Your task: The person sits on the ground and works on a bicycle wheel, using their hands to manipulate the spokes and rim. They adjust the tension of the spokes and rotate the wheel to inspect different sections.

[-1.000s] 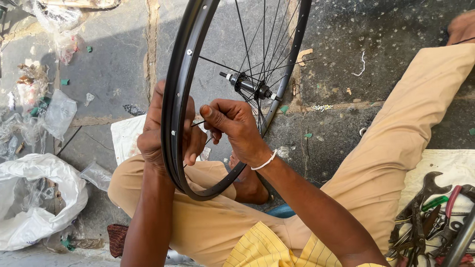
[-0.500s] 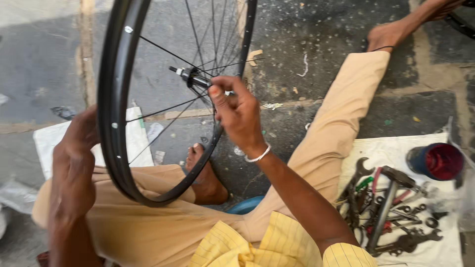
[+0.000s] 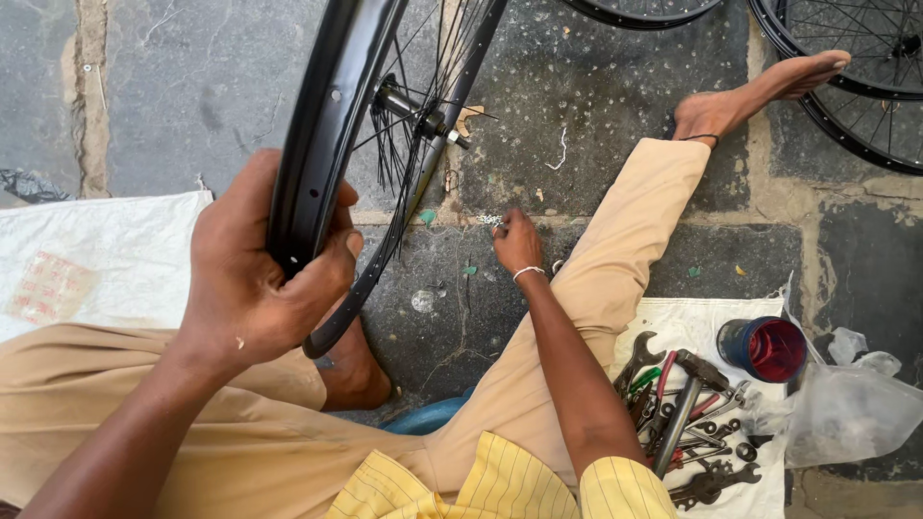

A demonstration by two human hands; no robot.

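Fingers (image 3: 332,255) of your left hand (image 3: 255,279) clamp the bicycle wheel rim (image 3: 322,135) — steadying it upright.
Right hand (image 3: 517,242) fingertips, pinched together, touch small metal bits (image 3: 490,220) on the stone floor (image 3: 596,115).

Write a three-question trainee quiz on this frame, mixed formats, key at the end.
1. True or false: the left hand grips the black wheel rim.
2. Multiple choice: the right hand reaches to A) the red cup, B) small metal bits on the stone floor, C) the hammer.
3. Fill in: the heap of wrenches lies on a white ____ beside the outstretched leg.

Key
1. True: the fingers wrap around the rim, holding the wheel upright.
2. B: the fingertips are at the small shiny bits on the floor; the red cup and the hammer lie untouched.
3. Cloth.
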